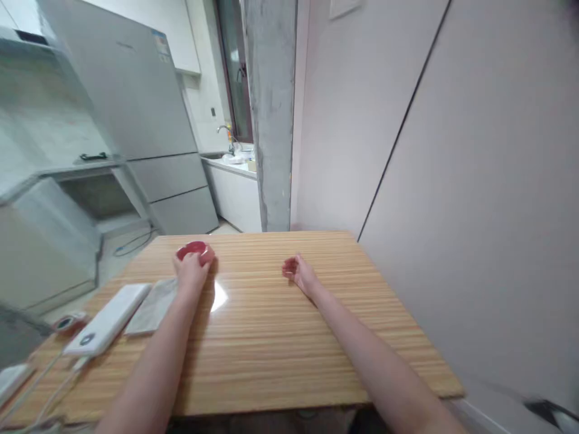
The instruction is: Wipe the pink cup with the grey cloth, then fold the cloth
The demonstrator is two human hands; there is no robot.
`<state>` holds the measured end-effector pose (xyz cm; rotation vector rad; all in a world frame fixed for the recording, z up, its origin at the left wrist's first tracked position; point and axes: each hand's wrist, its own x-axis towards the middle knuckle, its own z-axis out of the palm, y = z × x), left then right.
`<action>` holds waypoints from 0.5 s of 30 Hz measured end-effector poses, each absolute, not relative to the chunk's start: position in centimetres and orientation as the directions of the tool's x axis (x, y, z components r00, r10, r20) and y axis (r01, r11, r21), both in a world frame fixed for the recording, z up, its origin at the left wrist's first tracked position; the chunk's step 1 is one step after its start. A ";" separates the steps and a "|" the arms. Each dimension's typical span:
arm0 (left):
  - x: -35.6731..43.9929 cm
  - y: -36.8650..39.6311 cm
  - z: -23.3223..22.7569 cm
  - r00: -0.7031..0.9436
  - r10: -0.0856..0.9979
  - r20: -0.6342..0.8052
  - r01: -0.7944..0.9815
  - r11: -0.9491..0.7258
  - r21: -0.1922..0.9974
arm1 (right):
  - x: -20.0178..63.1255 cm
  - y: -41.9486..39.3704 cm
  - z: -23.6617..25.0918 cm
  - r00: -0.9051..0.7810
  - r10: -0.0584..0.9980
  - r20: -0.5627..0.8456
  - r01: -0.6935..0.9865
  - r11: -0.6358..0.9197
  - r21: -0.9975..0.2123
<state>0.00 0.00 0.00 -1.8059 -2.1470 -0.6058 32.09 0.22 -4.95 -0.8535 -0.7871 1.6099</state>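
From the head camera, both bare forearms reach out over a wooden counter [271, 337] with striped grain. The left hand [190, 272] lies at the far left part of the counter, its fingers [204, 258] curled over the near edge of a small red bowl [192, 249], touching it; the bowl sits upright on the counter, near its far edge. How firmly the fingers grip the bowl cannot be told. The right hand [299, 272] rests on the counter well apart from the bowl, palm turned inward, fingers loosely curled and holding nothing.

Just left of the left forearm lie a flat grey pad [154, 306] and, beside it, a long white power bank [108, 319] with cables [49, 386] trailing toward the near left corner. Beyond the counter stand a grey refrigerator [136, 114], a concrete pillar [270, 108] and a sink counter with a tap [224, 129]. A pale wall [474, 181] runs along the right side.
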 end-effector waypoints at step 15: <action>19.4 -5.7 -0.9 0.311 0.817 0.485 0.745 -0.527 0.409 | 32.0 0.1 -5.6 0.079 0.967 0.241 -0.129 0.249 -0.960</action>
